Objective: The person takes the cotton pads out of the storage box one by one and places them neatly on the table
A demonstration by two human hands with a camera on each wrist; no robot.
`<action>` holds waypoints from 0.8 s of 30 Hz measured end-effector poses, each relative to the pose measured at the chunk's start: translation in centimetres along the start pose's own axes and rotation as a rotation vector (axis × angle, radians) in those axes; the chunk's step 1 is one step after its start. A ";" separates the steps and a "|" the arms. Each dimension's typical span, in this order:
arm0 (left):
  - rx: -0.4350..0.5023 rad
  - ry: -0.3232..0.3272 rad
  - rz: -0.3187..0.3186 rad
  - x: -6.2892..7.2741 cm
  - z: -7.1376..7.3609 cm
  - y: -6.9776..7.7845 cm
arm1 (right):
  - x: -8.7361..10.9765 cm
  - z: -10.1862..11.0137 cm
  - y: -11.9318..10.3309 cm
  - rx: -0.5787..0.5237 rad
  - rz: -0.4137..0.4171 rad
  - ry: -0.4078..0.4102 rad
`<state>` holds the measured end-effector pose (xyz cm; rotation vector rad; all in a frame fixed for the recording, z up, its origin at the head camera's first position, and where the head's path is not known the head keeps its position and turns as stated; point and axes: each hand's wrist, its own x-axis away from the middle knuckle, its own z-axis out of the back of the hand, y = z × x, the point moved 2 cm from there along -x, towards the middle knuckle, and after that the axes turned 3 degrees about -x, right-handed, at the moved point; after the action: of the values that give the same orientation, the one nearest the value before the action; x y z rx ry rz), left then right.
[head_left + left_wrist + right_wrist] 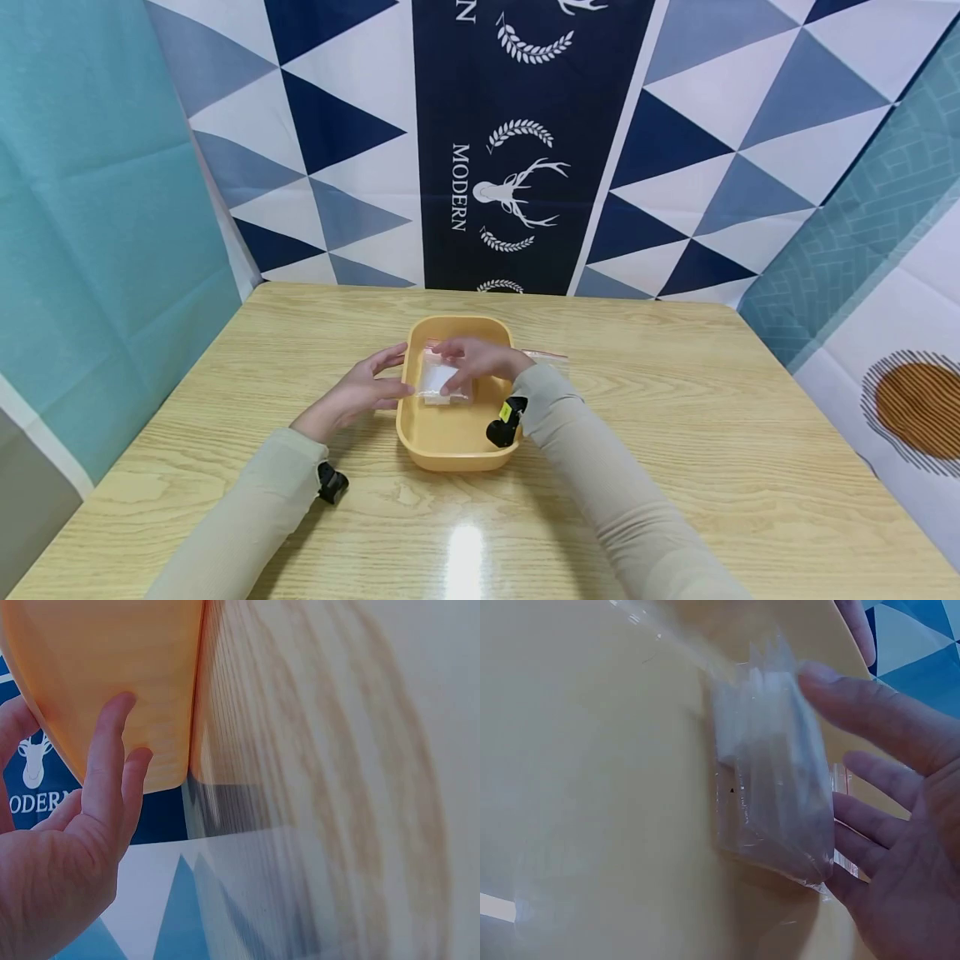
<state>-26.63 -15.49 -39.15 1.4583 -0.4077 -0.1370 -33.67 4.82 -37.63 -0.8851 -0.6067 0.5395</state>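
Observation:
A yellow-orange plastic basin stands on the wooden table. My left hand is at its left side, fingers spread and gently bent against or close beside the outer wall, as the left wrist view shows. Inside the basin, my right hand is over several clear zip bags with white contents. In the right wrist view the bags overlap in a stack; my thumb touches their edge, and the other fingers stand spread apart, some tips hidden behind the plastic.
Another clear bag with a red strip lies on the table just right of the basin, partly hidden by the right forearm. Patterned cloth hangs behind the table.

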 end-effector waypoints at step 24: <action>-0.011 -0.005 -0.002 0.1 -0.1 -0.1 | 0.0 0.2 -0.3 0.202 0.026 -0.007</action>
<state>-26.54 -15.47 -39.20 1.4481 -0.4087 -0.1439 -33.72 4.74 -37.26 -0.7012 -0.5377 0.6159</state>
